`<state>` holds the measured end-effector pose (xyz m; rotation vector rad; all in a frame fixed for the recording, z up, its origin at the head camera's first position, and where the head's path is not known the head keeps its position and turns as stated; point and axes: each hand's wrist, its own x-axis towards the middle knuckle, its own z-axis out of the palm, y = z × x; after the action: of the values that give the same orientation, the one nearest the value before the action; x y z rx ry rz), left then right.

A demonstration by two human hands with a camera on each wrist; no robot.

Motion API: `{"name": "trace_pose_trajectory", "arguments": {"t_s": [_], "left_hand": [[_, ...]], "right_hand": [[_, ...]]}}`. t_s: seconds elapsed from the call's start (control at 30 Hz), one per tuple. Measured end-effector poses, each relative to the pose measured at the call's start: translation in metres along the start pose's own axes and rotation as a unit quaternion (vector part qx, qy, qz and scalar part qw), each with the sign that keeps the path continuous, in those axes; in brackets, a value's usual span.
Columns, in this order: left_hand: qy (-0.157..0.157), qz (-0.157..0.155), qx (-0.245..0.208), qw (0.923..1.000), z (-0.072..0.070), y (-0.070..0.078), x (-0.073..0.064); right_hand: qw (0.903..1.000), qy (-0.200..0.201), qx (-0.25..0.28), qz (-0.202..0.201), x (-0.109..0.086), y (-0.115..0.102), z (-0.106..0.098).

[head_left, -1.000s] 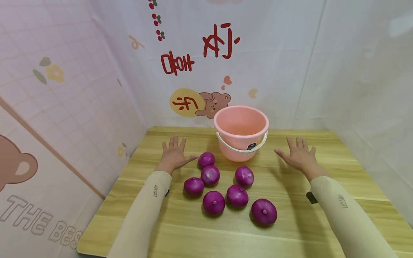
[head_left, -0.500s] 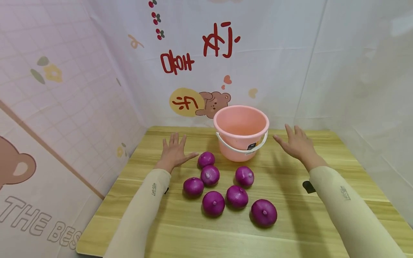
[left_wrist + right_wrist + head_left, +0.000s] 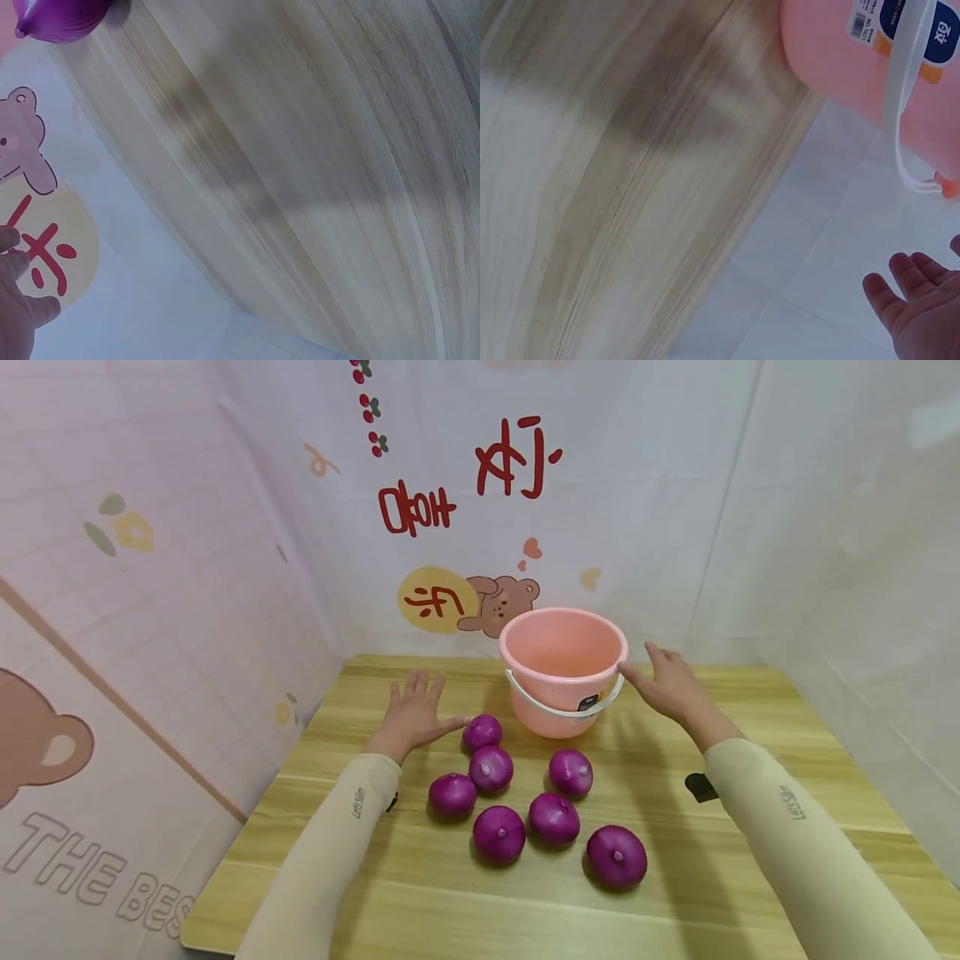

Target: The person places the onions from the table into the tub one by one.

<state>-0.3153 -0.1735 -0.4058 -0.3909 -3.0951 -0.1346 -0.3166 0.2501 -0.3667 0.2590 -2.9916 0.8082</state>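
Note:
A pink bucket (image 3: 555,702) with a white handle (image 3: 551,708) stands upright toward the back of the table. My right hand (image 3: 671,687) hovers at its right side, fingers extended and thumb tip overlapping the rim in the head view. In the right wrist view its fingers (image 3: 907,281) are spread and hold nothing, just below the bucket (image 3: 840,82). My left hand (image 3: 414,717), fingers spread, is left of the bucket, thumb near the rearmost purple onion (image 3: 482,733). Several more purple onions, including one at the front right (image 3: 617,857), lie in front of the bucket.
The wooden table (image 3: 420,902) meets a white wall cloth (image 3: 667,527) printed with red characters and a cartoon bear right behind the bucket. Another printed cloth (image 3: 187,693) borders the left side. A black band (image 3: 701,787) shows at the right wrist.
My right hand has risen and moved left to the bucket's rim. My left hand has shifted slightly right. The onions and bucket stay in place.

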Motion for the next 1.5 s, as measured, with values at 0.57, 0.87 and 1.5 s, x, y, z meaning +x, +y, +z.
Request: {"name": "trace_pose_trajectory", "arguments": {"t_s": [0.57, 0.87, 1.5], "left_hand": [[-0.026, 0.015, -0.059, 0.9978, 0.005, 0.008, -0.002], [-0.054, 0.013, -0.165, 0.9848, 0.014, 0.006, 0.001], [-0.129, 0.053, -0.255, 0.957, 0.024, 0.009, 0.017]], "right_hand": [[0.9976, 0.029, 0.047, -0.042, 0.01, -0.023, 0.007], [0.9967, 0.014, 0.073, -0.033, 0.011, -0.025, 0.009], [0.9965, 0.018, 0.082, -0.011, 0.009, -0.024, 0.014]]}}
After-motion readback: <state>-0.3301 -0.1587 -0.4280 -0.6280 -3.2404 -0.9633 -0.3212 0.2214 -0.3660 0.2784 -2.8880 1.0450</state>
